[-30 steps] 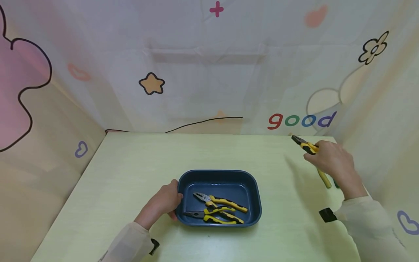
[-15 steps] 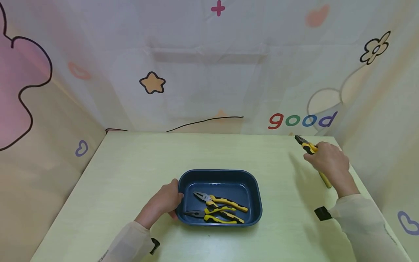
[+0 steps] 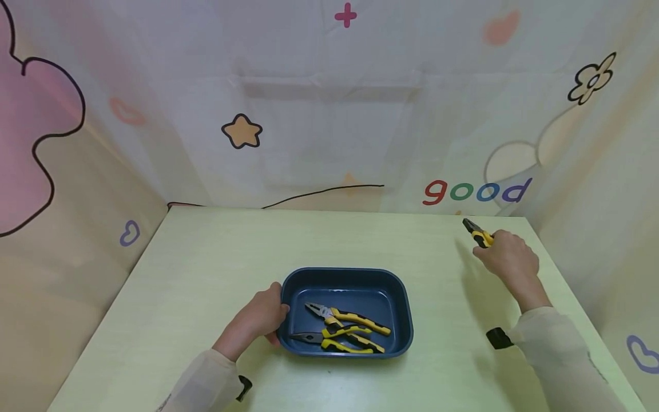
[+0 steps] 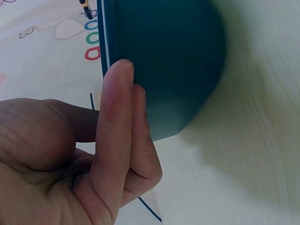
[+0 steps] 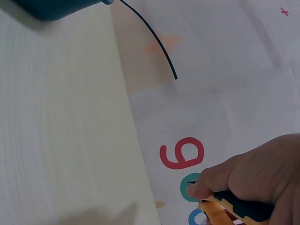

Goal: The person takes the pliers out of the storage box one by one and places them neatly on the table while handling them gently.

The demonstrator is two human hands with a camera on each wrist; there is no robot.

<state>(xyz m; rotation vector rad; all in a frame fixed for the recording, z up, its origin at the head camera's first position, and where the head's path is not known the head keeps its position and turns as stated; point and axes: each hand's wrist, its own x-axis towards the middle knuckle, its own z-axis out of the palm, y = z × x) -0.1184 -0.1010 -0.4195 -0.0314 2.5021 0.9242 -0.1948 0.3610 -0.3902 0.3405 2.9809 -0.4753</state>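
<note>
My left hand (image 3: 264,313) grips the left end of a dark blue rectangular tray (image 3: 399,286) on the table. In the left wrist view, straight fingers (image 4: 115,122) lie along the tray's outer wall (image 4: 173,61), with the thumb on the rim's other side. Inside the tray lie combination pliers (image 3: 360,319) and long-nose pliers (image 3: 308,337), both with yellow-and-black handles, partly overlapping. At the right, my right hand (image 3: 509,257) holds another pair of yellow-and-black pliers (image 3: 479,233) above the table. Their dark jaws point up and left, and the hand hides most of the handles.
The pale green table (image 3: 216,246) reaches back to a printed cloth (image 3: 329,131) with the word "good". Cloth also hangs at both sides. The right hand's shadow falls on the table below it.
My right hand has moved left and slightly toward me with the pliers. A yellow handle once seen below that hand is now hidden. The left hand and tray stay put.
</note>
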